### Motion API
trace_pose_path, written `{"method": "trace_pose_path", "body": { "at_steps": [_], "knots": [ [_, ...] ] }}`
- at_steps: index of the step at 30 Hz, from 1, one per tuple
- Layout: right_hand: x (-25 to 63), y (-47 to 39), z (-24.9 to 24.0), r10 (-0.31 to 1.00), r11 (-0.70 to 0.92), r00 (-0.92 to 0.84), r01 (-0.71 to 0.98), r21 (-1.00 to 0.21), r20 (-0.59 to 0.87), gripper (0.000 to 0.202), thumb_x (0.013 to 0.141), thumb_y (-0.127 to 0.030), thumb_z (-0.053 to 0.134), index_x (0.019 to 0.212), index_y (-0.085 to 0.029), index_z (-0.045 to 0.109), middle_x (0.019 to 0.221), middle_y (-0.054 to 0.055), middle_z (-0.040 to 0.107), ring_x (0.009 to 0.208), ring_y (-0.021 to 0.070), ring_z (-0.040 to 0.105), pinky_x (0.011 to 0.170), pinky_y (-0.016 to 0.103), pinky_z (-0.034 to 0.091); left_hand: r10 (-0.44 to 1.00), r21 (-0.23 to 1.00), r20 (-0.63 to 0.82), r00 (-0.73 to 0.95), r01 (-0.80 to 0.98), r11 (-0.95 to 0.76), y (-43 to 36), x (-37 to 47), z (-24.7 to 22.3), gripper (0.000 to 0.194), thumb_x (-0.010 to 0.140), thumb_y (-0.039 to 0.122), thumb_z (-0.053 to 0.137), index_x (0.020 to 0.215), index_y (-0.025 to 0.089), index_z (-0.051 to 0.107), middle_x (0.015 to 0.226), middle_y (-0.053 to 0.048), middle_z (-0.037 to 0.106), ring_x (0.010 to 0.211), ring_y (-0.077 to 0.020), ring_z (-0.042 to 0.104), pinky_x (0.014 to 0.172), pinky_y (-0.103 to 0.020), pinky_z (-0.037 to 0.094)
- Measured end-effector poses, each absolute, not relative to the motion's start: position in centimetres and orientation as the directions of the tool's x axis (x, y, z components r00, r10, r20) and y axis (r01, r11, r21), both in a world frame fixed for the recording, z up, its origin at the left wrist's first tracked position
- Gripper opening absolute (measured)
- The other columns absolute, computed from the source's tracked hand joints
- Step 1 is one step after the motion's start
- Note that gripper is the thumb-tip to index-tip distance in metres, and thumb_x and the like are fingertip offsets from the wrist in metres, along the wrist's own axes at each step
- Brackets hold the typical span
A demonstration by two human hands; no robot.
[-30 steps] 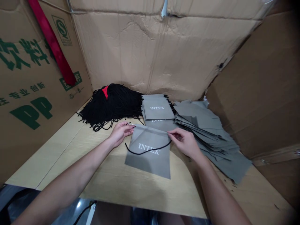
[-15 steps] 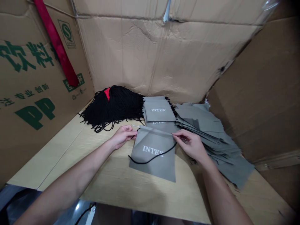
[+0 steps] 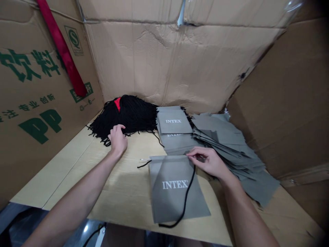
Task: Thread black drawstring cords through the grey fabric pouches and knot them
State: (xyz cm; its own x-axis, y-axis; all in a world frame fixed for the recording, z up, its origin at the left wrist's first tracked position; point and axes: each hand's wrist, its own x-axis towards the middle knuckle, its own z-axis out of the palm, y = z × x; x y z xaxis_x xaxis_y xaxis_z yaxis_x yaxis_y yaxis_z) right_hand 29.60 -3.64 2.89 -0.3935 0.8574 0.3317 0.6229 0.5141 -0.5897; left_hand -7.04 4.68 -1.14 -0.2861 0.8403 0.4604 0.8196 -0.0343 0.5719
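Observation:
A grey INTEX pouch [image 3: 177, 202] hangs over the table's front part, its top right corner pinched in my right hand [image 3: 207, 160]. A black cord [image 3: 189, 192] comes out beside that hand and curves down over the pouch's front. From the top left corner stick out a short cord end [image 3: 144, 164] and a thin metal tip [image 3: 145, 159]. My left hand [image 3: 118, 139] is at the front edge of the black cord pile [image 3: 136, 115], fingers bent over the cords; whether it grips any is hidden.
Stacked grey pouches [image 3: 174, 120] lie behind the held pouch. Right of them spreads a loose heap of grey pouches [image 3: 231, 144]. Cardboard walls [image 3: 144, 61] enclose the table [image 3: 113, 199], and a red ribbon [image 3: 64, 51] hangs at the left.
My left hand has let go of the pouch's left corner and moved up and left to the cord pile. The pouch, still in my right hand, hangs lower and nearer.

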Motion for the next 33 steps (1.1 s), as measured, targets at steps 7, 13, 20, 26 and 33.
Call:
{"method": "trace_pose_path", "body": {
  "at_steps": [7, 13, 20, 26, 33],
  "knots": [
    [29.0, -3.9, 3.5, 0.846, 0.533, -0.416, 0.614, -0.583, 0.335, 0.013, 0.08, -0.026, 0.062, 0.075, -0.018, 0.072, 0.072, 0.005, 0.069, 0.061, 0.0152, 0.06, 0.059, 0.026, 0.047, 0.748, 0.623, 0.477, 0.462, 0.423, -0.658, 3.1, -2.5, -1.3, 0.03, 0.081, 0.013, 0.058, 0.107, 0.024, 0.065, 0.119, -0.01, 0.064, 0.117, -0.0267, 0.052, 0.104, -0.041, 0.034],
    [28.5, -3.9, 3.5, 0.852, 0.523, -0.395, 0.644, -0.558, 0.343, 0.015, 0.079, -0.028, 0.064, 0.076, -0.017, 0.072, 0.069, 0.005, 0.067, 0.06, 0.0141, 0.057, 0.057, 0.024, 0.045, 0.736, 0.768, 0.378, 0.562, 0.254, -0.588, 3.0, 1.1, -2.3, 0.034, 0.08, 0.02, 0.065, 0.113, 0.028, 0.068, 0.124, -0.008, 0.065, 0.12, -0.0249, 0.054, 0.108, -0.037, 0.031],
    [28.5, -3.8, 3.2, 0.859, 0.511, -0.373, 0.655, -0.557, 0.35, 0.018, 0.08, -0.034, 0.065, 0.076, -0.017, 0.072, 0.07, 0.005, 0.068, 0.06, 0.0142, 0.056, 0.056, 0.025, 0.045, 0.818, 0.799, 0.373, 0.437, 0.297, -0.523, 3.2, 0.8, -2.9, 0.007, 0.076, 0.024, 0.069, 0.078, 0.026, 0.075, 0.085, -0.009, 0.068, 0.096, -0.0262, 0.054, 0.1, -0.037, 0.035],
    [29.4, -3.6, 2.8, 0.84, 0.514, -0.264, 0.664, -0.543, 0.473, 0.018, 0.082, -0.034, 0.064, 0.08, -0.018, 0.071, 0.076, 0.007, 0.07, 0.063, 0.016, 0.059, 0.058, 0.028, 0.046, 0.899, 0.871, 0.399, 0.183, 0.231, -0.433, 1.8, -0.9, -1.6, 0.006, 0.077, 0.026, 0.07, 0.078, 0.024, 0.075, 0.086, -0.007, 0.071, 0.093, -0.0254, 0.056, 0.095, -0.036, 0.038],
    [29.7, -3.3, 2.6, 0.777, 0.475, -0.091, 0.734, -0.486, 0.623, 0.014, 0.081, -0.032, 0.067, 0.081, -0.017, 0.07, 0.079, 0.007, 0.07, 0.06, 0.0152, 0.056, 0.055, 0.029, 0.044, 0.94, 0.937, 0.341, 0.004, 0.081, -0.34, 1.7, -1.1, -1.2, 0.015, 0.082, 0.027, 0.065, 0.091, 0.02, 0.075, 0.091, -0.005, 0.072, 0.085, -0.019, 0.063, 0.078, -0.026, 0.045]
  ]
}}
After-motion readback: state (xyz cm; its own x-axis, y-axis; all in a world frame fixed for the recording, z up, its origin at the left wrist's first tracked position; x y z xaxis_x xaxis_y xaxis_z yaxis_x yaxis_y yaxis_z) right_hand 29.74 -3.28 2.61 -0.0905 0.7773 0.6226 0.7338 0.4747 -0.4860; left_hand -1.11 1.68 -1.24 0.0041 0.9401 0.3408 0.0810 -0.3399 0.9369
